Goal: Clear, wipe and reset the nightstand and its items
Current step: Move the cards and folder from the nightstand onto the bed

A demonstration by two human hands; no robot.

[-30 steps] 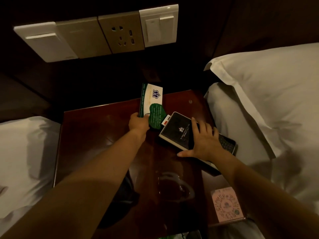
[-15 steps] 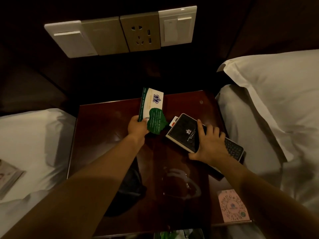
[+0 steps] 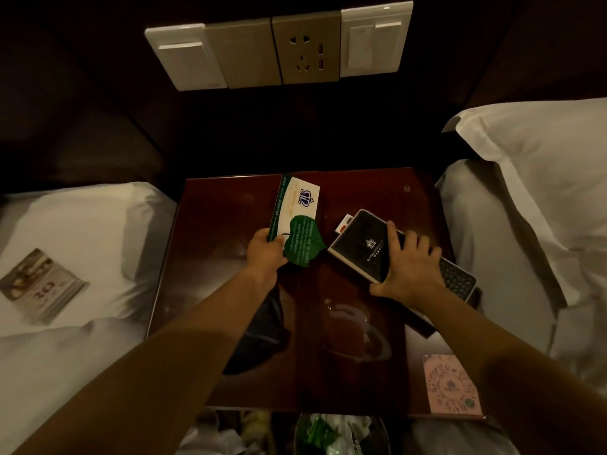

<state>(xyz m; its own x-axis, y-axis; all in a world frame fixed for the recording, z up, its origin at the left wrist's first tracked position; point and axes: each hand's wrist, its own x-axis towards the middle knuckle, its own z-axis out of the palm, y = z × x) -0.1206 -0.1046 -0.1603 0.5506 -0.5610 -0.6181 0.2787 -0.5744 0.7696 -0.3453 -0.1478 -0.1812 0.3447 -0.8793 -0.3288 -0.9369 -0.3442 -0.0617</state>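
On the far left lies a bed in white bedding [image 3: 85, 231], with a printed booklet [image 3: 42, 287] flat on it. Beside it stands the nightstand [image 3: 216, 224], its dark reddish top glossy, set between this bed and another on the right. Above it on the dark wall sits a row of switch plates and a socket [image 3: 279, 47].

The left hand [image 3: 266, 251] is over the middle of the nightstand, its fingers curled tight on two cards held together: a white card with a green edge and a blue crest [image 3: 300, 201], which points away toward the wall, and a green leaf-shaped card [image 3: 303, 241] in front of it. Under the left forearm a dark crumpled cloth [image 3: 262, 336] lies on the top, partly hidden.

To the right, a black notepad holder with a pale rim [image 3: 358, 247] lies slantwise on the nightstand, and a small red and white item [image 3: 345, 223] shows at its far end. The right hand [image 3: 410, 267] lies on the holder with fingers spread and nearly straight, the thumb against its near edge, not closed round it. Beneath the hand a dark keypad [image 3: 456, 280] pokes out toward the right edge.

At the near right corner lies a pink card [image 3: 451, 385]. Below the front edge stands a bin with crumpled waste [image 3: 338, 431]. Far right, a white pillow [image 3: 542, 165] rests on the other bed
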